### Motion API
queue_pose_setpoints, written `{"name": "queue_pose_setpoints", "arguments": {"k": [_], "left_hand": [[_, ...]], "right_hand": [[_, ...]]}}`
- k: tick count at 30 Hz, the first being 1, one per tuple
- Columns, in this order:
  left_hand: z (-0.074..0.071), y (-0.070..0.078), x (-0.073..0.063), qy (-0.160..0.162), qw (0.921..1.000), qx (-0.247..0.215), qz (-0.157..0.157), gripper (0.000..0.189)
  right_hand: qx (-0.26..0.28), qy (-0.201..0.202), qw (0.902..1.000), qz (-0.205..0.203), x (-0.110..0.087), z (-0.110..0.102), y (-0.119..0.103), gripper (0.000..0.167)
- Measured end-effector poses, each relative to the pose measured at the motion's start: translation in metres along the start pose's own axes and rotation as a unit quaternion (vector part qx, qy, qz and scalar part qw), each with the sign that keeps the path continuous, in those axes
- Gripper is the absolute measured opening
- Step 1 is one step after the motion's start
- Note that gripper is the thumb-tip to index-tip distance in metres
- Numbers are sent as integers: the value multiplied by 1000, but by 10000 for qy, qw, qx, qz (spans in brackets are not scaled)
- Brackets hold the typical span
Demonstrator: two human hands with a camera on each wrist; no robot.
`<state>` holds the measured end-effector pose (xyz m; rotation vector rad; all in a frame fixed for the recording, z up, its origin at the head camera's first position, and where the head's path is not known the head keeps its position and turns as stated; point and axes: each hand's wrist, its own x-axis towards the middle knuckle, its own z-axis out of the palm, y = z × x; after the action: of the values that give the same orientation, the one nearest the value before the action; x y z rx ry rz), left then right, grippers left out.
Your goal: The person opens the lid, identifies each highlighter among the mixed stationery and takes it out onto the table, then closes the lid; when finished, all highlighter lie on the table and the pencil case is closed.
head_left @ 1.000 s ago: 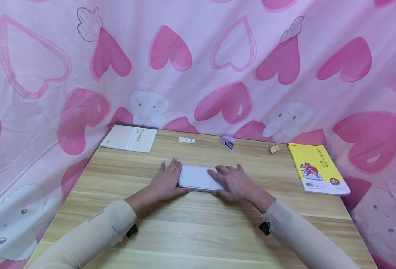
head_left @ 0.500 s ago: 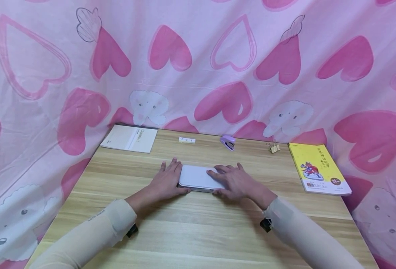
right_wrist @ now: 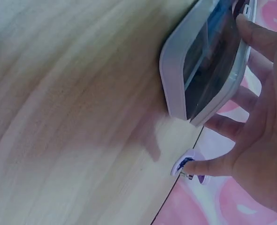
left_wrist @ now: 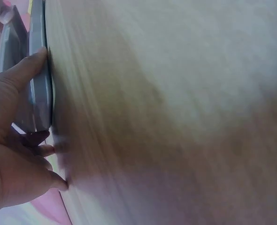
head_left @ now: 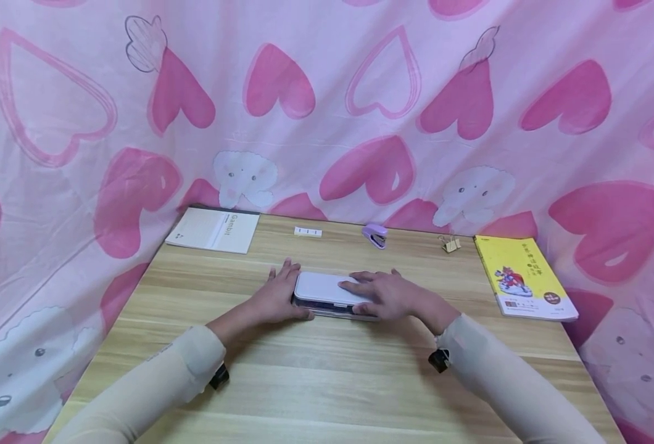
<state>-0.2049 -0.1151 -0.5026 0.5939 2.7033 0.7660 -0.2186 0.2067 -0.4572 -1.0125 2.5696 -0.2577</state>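
Observation:
A white pencil case point(head_left: 318, 283) with a hinged lid lies on the table, its front edge raised and a dark gap showing beneath the lid. My left hand point(head_left: 274, 299) holds the left end of the base, thumb along the front side, fingers round the end. In the left wrist view, that thumb point(left_wrist: 28, 68) presses on the base's side. My right hand point(head_left: 389, 296) grips the lid near its right end, thumb at the front catch and fingers over the top. The right wrist view shows the dark inside point(right_wrist: 213, 61) with something blue; most contents are hidden.
Along the back of the table point(head_left: 316, 382) lie a white notebook point(head_left: 213, 228), a small white strip point(head_left: 308, 232), a purple stapler point(head_left: 374, 236) and a gold binder clip point(head_left: 450, 244). At right is a yellow book point(head_left: 518, 274). A pink heart-print curtain point(head_left: 327, 92) hangs behind.
The pencil case's lid has lifted at the front, opening a dark gap. My right thumb has risen with it, while my left hand stays at the left end.

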Motion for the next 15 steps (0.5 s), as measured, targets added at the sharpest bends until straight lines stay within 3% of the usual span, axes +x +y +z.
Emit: {"name": "queue_pose_setpoints", "arguments": {"k": [5, 9, 12, 15], "left_hand": [[2, -3, 1, 35, 9999, -93, 70, 118], [2, -4, 1, 32, 9999, -105, 61, 123], [2, -3, 0, 17, 9999, -127, 70, 121], [2, -2, 0, 42, 9999, -109, 72, 115]], "right_hand": [[641, 11, 9978, -196, 1, -8, 6, 58], [1330, 335, 9901, -293, 3, -12, 12, 52], [1644, 1017, 9810, -188, 4, -13, 13, 48], [1571, 2116, 9646, 90, 9, -10, 12, 48]]}}
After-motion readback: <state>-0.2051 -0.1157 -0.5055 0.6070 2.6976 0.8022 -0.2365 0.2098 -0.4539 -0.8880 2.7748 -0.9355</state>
